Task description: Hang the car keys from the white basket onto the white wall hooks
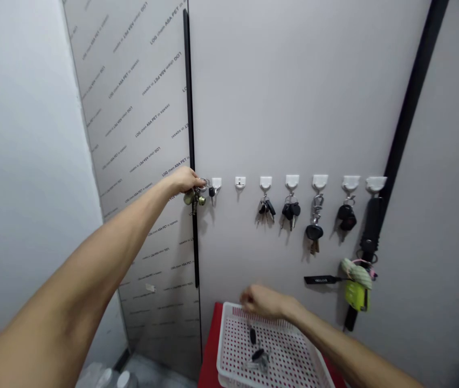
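Note:
My left hand (186,180) is closed on a ring with a bunch of keys (195,199), beside the leftmost white hook (217,184) on the wall panel. Over the far edge of a white perforated basket (221,345), my right hand (259,300) is closed and blurred, with a dark-headed key (252,335) hanging just below it. Another black-headed key (258,354) and some blurred metal lie in the basket. The second hook (240,182) from the left carries no keys.
Further right, several hooks hold key bunches (291,209), and a bright green pouch (357,295) hangs low at the right. Under the basket is a red surface (210,358). White-capped bottles (123,379) stand at the bottom left.

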Available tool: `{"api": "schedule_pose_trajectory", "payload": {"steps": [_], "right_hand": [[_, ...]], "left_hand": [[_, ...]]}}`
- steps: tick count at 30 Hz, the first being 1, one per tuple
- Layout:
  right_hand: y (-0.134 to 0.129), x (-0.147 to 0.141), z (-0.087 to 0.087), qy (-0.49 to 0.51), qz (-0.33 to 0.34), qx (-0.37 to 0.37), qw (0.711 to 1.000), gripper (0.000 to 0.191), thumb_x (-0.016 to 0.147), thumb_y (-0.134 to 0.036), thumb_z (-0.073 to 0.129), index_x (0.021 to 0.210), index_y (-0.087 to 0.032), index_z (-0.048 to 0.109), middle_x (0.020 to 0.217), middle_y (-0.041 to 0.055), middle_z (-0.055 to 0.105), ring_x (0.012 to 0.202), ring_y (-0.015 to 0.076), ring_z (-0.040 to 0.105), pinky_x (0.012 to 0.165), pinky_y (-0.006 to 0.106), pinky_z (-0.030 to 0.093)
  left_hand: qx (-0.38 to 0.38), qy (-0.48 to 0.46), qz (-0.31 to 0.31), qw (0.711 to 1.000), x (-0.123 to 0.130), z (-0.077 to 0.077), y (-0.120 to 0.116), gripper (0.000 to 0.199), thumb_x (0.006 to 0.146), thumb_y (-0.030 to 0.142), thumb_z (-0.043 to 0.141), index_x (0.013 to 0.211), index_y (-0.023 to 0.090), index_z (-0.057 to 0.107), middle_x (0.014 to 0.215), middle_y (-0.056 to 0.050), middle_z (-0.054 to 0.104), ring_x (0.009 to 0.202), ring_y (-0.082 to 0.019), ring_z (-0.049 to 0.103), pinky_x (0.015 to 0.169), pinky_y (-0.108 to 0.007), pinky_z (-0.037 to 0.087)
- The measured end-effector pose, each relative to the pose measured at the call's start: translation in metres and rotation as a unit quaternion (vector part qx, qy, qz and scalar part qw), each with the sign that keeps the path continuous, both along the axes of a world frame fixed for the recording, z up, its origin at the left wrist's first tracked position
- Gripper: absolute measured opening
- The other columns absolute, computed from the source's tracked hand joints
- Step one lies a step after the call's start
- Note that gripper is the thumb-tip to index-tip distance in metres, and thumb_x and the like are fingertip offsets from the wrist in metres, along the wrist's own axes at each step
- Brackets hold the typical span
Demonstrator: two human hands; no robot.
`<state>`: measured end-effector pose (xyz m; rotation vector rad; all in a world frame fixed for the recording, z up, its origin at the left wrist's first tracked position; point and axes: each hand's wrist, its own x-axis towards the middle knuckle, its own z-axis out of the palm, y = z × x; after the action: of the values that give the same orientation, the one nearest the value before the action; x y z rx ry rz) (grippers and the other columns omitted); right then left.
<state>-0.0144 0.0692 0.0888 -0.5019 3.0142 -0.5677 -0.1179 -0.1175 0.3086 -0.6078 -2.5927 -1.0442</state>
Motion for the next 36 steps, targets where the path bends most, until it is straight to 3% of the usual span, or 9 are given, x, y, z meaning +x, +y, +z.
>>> {"api": "schedule_pose_trajectory", "payload": {"steps": [3, 6, 8, 10, 13, 17, 23, 29, 36], "right_hand": [[-0.023, -0.018, 0.056, 0.207, -0.024, -0.087, 0.974, 0.034, 0.067, -0.018, 0.036, 0.098, -0.014, 0.05, 0.074, 0.0039, 0.058, 0.062, 0.0102, 0.049, 0.061, 0.021, 0.037], [-0.046, -0.042, 0.114, 0.33, -0.053, -0.143, 0.932, 0.039, 0.071, -0.02, 0.033, 0.109, -0.015, 0.039, 0.072, 0.0028, 0.057, 0.06, 0.0098, 0.049, 0.062, 0.021, 0.037], [-0.058, -0.058, 0.139, 0.348, -0.067, -0.149, 0.923, 0.039, 0.07, -0.019, 0.034, 0.109, -0.016, 0.039, 0.071, 0.0025, 0.057, 0.058, 0.0101, 0.049, 0.062, 0.022, 0.037], [-0.065, -0.071, 0.151, 0.332, -0.079, -0.152, 0.928, 0.04, 0.069, -0.018, 0.036, 0.108, -0.016, 0.039, 0.07, 0.0027, 0.058, 0.057, 0.0107, 0.05, 0.062, 0.023, 0.038], [-0.072, -0.084, 0.152, 0.298, -0.095, -0.165, 0.935, 0.048, 0.066, -0.015, 0.037, 0.114, -0.017, 0.032, 0.072, 0.0026, 0.058, 0.058, 0.0114, 0.051, 0.062, 0.023, 0.039], [-0.076, -0.091, 0.15, 0.287, -0.109, -0.183, 0.934, 0.055, 0.067, -0.014, 0.035, 0.119, -0.02, 0.019, 0.071, 0.001, 0.058, 0.052, 0.0103, 0.051, 0.06, 0.023, 0.04], [-0.072, -0.095, 0.155, 0.239, -0.082, -0.178, 0.951, 0.052, 0.067, -0.011, 0.031, 0.117, -0.022, 0.023, 0.064, -0.0009, 0.057, 0.042, 0.0082, 0.048, 0.051, 0.021, 0.041], [-0.068, -0.095, 0.153, 0.239, -0.085, -0.148, 0.956, 0.048, 0.067, -0.011, 0.033, 0.113, -0.026, 0.031, 0.062, -0.0013, 0.056, 0.047, 0.0094, 0.05, 0.052, 0.021, 0.041], [-0.069, -0.091, 0.148, 0.286, -0.09, -0.073, 0.951, 0.048, 0.065, -0.013, 0.038, 0.111, -0.024, 0.034, 0.081, 0.0029, 0.056, 0.067, 0.0139, 0.051, 0.062, 0.025, 0.04]], "left_hand": [[0.035, -0.033, -0.021, 0.999, -0.007, -0.004, -0.005, 0.014, 0.049, 0.026, 0.059, 0.046, 0.013, 0.055, 0.034, 0.004, 0.036, 0.033, -0.004, 0.029, 0.037, -0.02, 0.02], [0.057, -0.057, -0.067, 0.994, -0.008, -0.004, -0.011, 0.013, 0.051, 0.025, 0.059, 0.048, 0.013, 0.054, 0.035, 0.004, 0.037, 0.033, -0.004, 0.03, 0.035, -0.019, 0.019], [0.093, -0.071, -0.109, 0.987, -0.008, -0.004, -0.014, 0.012, 0.054, 0.024, 0.057, 0.053, 0.012, 0.055, 0.038, 0.004, 0.04, 0.034, -0.003, 0.031, 0.036, -0.018, 0.021], [0.146, -0.069, -0.14, 0.977, -0.008, -0.005, -0.016, 0.012, 0.058, 0.024, 0.054, 0.057, 0.012, 0.055, 0.042, 0.003, 0.044, 0.035, -0.003, 0.033, 0.037, -0.017, 0.024], [0.184, -0.06, -0.142, 0.971, -0.01, -0.009, -0.017, 0.012, 0.061, 0.022, 0.052, 0.059, 0.01, 0.054, 0.043, 0.004, 0.044, 0.035, -0.002, 0.032, 0.037, -0.017, 0.024], [0.159, -0.079, -0.132, 0.975, -0.013, -0.013, -0.014, 0.01, 0.06, 0.019, 0.052, 0.055, 0.01, 0.053, 0.042, 0.004, 0.043, 0.034, -0.001, 0.031, 0.037, -0.016, 0.022], [0.185, -0.001, -0.119, 0.976, -0.021, -0.017, -0.011, 0.009, 0.061, 0.018, 0.049, 0.056, 0.011, 0.053, 0.04, 0.006, 0.041, 0.035, -0.002, 0.03, 0.039, -0.017, 0.024], [0.061, 0.167, -0.033, 0.984, -0.024, -0.019, -0.018, 0.012, 0.06, 0.019, 0.045, 0.061, 0.014, 0.056, 0.05, 0.003, 0.05, 0.047, -0.007, 0.042, 0.048, -0.019, 0.03], [0.064, 0.178, 0.037, 0.981, -0.026, -0.03, -0.015, 0.016, 0.061, 0.017, 0.041, 0.06, 0.015, 0.057, 0.045, 0.003, 0.046, 0.043, -0.008, 0.039, 0.046, -0.019, 0.03]]}}
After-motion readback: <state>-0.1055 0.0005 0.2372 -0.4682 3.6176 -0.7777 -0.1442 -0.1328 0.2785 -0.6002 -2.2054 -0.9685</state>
